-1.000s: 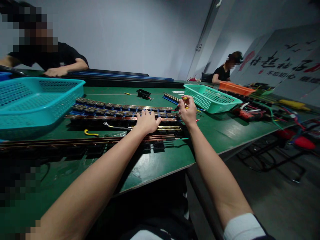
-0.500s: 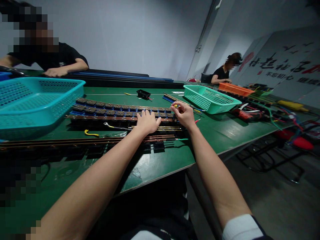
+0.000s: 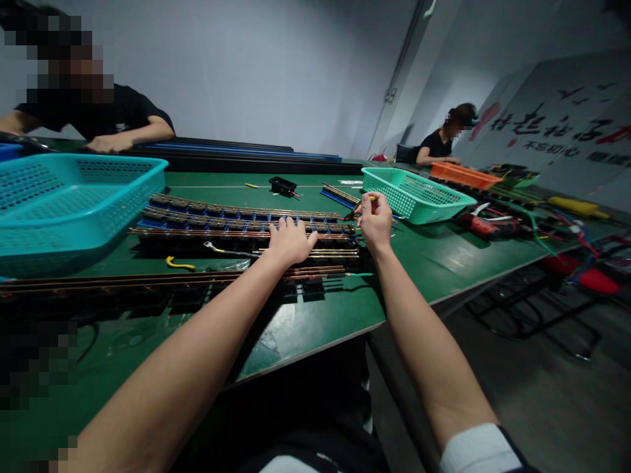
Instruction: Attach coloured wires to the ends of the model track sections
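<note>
My left hand (image 3: 290, 242) lies with fingers spread on a row of long strips (image 3: 217, 217), which have copper-coloured bars on blue and black supports. Just past the right ends of these strips, my right hand (image 3: 375, 220) is closed round a slim tool with a yellow end (image 3: 373, 198). A dark part of it points left toward the strip ends; its exact kind is not clear. Nearer to me, below my left hand, lies another set of copper bars (image 3: 123, 281) on black blocks. A cable with a metal lug (image 3: 211, 247) and a short yellow piece (image 3: 178, 263) lie left of my hand.
A blue-green basket (image 3: 83, 217) stands at left, a green basket (image 3: 419, 197) beyond my right hand. Behind are a small black box (image 3: 282, 186) and an orange basket (image 3: 466, 175). Red-handled tools (image 3: 493, 225) and wires lie right. Two people sit at the tables.
My right hand has moved slightly right and turned, its fingers now more curled, and a dark tool part shows at its left. My left hand has stayed in place.
</note>
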### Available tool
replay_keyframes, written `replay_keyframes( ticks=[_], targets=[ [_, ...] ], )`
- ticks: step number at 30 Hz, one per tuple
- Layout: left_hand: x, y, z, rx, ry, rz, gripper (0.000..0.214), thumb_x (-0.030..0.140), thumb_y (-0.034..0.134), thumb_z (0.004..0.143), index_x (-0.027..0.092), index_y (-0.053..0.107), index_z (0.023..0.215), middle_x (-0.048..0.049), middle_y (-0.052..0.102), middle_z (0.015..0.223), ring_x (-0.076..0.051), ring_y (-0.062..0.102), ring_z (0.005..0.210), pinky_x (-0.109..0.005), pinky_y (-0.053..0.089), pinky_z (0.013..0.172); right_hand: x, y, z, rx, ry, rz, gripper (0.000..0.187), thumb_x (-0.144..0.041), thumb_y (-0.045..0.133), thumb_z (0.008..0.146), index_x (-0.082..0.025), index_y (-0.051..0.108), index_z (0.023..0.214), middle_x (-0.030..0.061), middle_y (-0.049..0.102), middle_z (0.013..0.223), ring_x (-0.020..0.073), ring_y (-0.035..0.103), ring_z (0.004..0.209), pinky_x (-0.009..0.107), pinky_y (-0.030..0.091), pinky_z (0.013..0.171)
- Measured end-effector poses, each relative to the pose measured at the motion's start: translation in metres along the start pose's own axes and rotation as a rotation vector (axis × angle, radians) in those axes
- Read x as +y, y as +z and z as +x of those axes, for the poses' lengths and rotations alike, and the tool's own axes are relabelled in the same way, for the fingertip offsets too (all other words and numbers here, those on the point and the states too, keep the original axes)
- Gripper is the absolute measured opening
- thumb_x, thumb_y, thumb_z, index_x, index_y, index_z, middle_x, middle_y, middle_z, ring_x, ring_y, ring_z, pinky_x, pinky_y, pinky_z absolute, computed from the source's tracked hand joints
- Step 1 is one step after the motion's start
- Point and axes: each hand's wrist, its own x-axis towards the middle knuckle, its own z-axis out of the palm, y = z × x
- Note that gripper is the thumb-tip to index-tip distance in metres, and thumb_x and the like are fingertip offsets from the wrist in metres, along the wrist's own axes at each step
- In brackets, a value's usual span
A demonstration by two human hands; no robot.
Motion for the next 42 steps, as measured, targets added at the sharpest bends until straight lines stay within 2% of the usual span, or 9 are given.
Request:
replay_keyframes(
  ticks=[4,8,11,17,21,27,31,36,42],
  targets=[
    [0.0,0.0,0.0,-0.004,0.001,-0.003,0.066,0.054,0.028,0.102,0.007,0.053,0.141,-0.026,0.046,0.152,-0.041,0.039,0.144,-0.059,0.035,0.112,-0.012,-0.001,-0.008,-0.036,-0.076,-0.049,0.038,-0.055,0.055,0.092,-0.024,0.056,0.115,0.0011,0.068,0.088,0.0067,0.052,0.047,0.025,0.044,0.048],
    [0.0,-0.001,-0.001,-0.006,0.001,0.002,0.065,0.053,0.028,0.102,0.008,0.054,0.14,-0.0259,0.047,0.151,-0.041,0.04,0.143,-0.058,0.035,0.112,-0.029,-0.01,-0.015,0.053,-0.207,-0.163,0.036,-0.047,0.055,0.093,-0.024,0.058,0.121,0.0041,0.07,0.093,0.0106,0.06,0.057,0.028,0.05,0.057],
    [0.0,-0.002,-0.002,-0.005,0.001,0.008,0.064,0.053,0.028,0.102,0.008,0.053,0.141,-0.0253,0.048,0.15,-0.04,0.041,0.142,-0.058,0.036,0.112,-0.036,-0.02,-0.02,0.155,-0.253,-0.204,0.031,-0.045,0.053,0.095,-0.023,0.061,0.115,0.0027,0.069,0.087,0.0121,0.062,0.061,0.029,0.05,0.059],
    [0.0,-0.001,-0.001,0.0,0.0,0.008,0.064,0.054,0.028,0.102,0.009,0.054,0.14,-0.0247,0.048,0.15,-0.04,0.04,0.143,-0.056,0.036,0.112,-0.04,-0.033,-0.024,0.332,-0.201,-0.126,0.037,-0.054,0.045,0.097,-0.021,0.063,0.101,-0.0022,0.06,0.066,0.0088,0.05,0.044,0.024,0.041,0.045],
    [0.0,0.0,0.0,-0.007,-0.004,0.006,0.065,0.054,0.027,0.102,0.01,0.054,0.141,-0.0236,0.048,0.151,-0.04,0.038,0.144,-0.056,0.035,0.112,-0.04,-0.033,-0.021,0.322,-0.188,-0.073,0.039,-0.056,0.045,0.097,-0.021,0.061,0.104,-0.0017,0.06,0.069,0.0082,0.052,0.046,0.023,0.043,0.045],
    [0.0,-0.001,0.0,-0.009,0.004,0.017,0.065,0.054,0.027,0.102,0.009,0.054,0.141,-0.0245,0.047,0.151,-0.04,0.04,0.143,-0.056,0.036,0.111,-0.037,-0.031,-0.017,0.235,-0.146,-0.04,0.037,-0.054,0.047,0.096,-0.021,0.059,0.108,-0.0016,0.061,0.072,0.008,0.054,0.049,0.023,0.045,0.045],
    [0.0,-0.001,0.0,-0.007,0.004,0.009,0.066,0.054,0.027,0.102,0.008,0.051,0.143,-0.0256,0.047,0.152,-0.04,0.04,0.143,-0.057,0.035,0.112,-0.036,-0.03,-0.017,0.243,-0.142,-0.027,0.037,-0.053,0.048,0.096,-0.02,0.059,0.107,-0.0013,0.061,0.072,0.0079,0.053,0.047,0.023,0.044,0.044],
    [0.0,0.0,0.0,0.0,-0.012,-0.017,0.072,0.055,0.027,0.102,0.009,0.033,0.157,-0.0252,0.043,0.155,-0.039,0.039,0.144,-0.058,0.034,0.113,-0.038,-0.031,-0.018,0.312,-0.149,-0.003,0.037,-0.054,0.047,0.096,-0.021,0.059,0.106,-0.0017,0.059,0.071,0.0078,0.052,0.047,0.023,0.043,0.044],
    [0.0,0.0,0.0,-0.003,-0.016,-0.029,0.077,0.055,0.027,0.102,0.007,0.017,0.161,-0.0265,0.042,0.156,-0.04,0.038,0.145,-0.059,0.033,0.114,-0.036,-0.029,-0.018,0.254,-0.125,-0.002,0.037,-0.054,0.048,0.096,-0.02,0.061,0.105,-0.0027,0.06,0.069,0.0074,0.051,0.044,0.023,0.042,0.043]
  ],
)
